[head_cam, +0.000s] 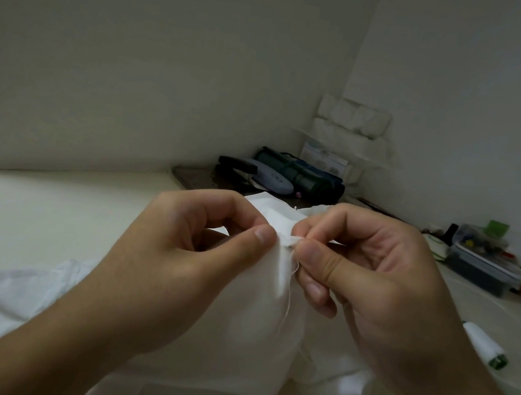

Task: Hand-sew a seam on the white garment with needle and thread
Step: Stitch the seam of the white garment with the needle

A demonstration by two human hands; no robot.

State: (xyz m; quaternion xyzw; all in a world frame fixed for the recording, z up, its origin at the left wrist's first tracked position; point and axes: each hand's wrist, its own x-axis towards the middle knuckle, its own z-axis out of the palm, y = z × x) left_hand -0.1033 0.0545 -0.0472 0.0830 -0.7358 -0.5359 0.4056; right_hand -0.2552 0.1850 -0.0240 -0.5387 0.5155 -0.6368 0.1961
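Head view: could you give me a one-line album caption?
Left hand and right hand pinch a white garment fold, thread hanging between.

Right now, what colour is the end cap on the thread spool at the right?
Dark green, on the white thread spool lying on the table; the head view is the only view.

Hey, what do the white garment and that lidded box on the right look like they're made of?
White garment: thin woven cloth, probably cotton, matte; it creases and drapes softly. Lidded box: clear hard plastic, glossy; its contents show through the walls.
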